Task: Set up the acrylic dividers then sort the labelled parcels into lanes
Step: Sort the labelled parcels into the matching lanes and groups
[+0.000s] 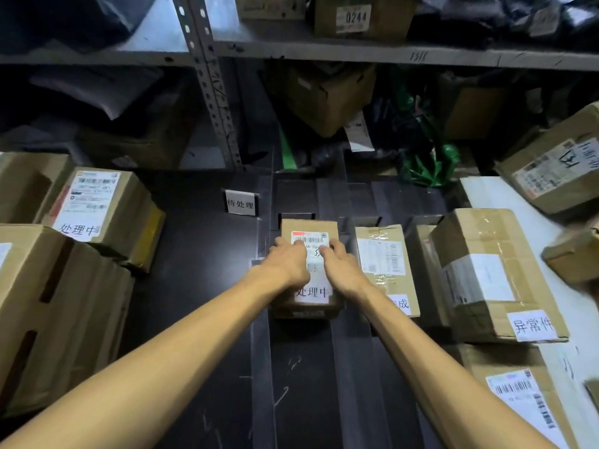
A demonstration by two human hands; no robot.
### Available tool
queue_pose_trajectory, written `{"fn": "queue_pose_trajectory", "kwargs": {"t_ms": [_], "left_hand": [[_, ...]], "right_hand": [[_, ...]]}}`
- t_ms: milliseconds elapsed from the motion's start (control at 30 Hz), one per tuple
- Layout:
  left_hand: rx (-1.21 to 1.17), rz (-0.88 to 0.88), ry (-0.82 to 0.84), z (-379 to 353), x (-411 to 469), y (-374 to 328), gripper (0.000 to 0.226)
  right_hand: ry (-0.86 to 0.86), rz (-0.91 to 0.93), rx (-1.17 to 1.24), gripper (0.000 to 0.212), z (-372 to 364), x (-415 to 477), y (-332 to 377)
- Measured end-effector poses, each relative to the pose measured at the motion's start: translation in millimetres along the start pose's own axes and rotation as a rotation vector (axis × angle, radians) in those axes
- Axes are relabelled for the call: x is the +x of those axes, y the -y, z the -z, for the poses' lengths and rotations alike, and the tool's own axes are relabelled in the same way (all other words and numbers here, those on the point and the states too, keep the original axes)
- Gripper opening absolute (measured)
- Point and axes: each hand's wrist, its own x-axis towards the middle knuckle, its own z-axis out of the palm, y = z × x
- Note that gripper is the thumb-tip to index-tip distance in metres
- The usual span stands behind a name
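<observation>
Dim stockroom: grey metal shelving (207,92) at the back stuffed w/ cartons and dark bags, and a black table (194,286) in front of it. From where I stand the setup looks done. The acrylic dividers (260,367) stand upright and run front to back across the table, and a small sign (240,202) marks the far left end. They're clear and the light is poor, so I can't count the lanes for sure.

Sorting is partway. The 处理中 parcel (309,231) sits btwn two dividers, about mid-table. One lane to the right lies a taped parcel (382,264), its lbl half hidden by the forearm. Beyond that is the 异常件 parcel (496,277). Not yet sorted, I'd judge: a second 处理中 box (94,202) and a big carton (48,303) on the left, outside the lanes, plus another parcel (518,393) at front right and a box (557,166) at far right.

Both arms reach straight out, nearly parallel. The left hand (288,264) and right hand (340,267) lie palm-down side by side on top of the 处理中 parcel, fingers close together over its barcode sticker. They press on it rather than pinch it; nothing is lifted.
</observation>
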Motion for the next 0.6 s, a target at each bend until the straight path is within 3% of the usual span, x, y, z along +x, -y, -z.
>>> {"fn": "queue_pose_trajectory", "kwargs": {"t_ms": [200, 467, 600], "left_hand": [[0.088, 0.046, 0.092, -14.3, 1.4, -1.3, 0.081], [-0.009, 0.039, 0.14, -8.3, -1.3, -5.0, 0.061], [-0.077, -0.005, 0.088, -15.1, -4.6, 4.7, 0.058]], "right_hand": [[0.047, -0.033, -0.038, 0.067, -14.5, 3.3, -0.7], [0.023, -0.012, -0.067, 0.062, -10.8, 2.6, -4.5], [-0.002, 0.022, -0.029, 0.063, -10.4, -6.1, -0.7]]}}
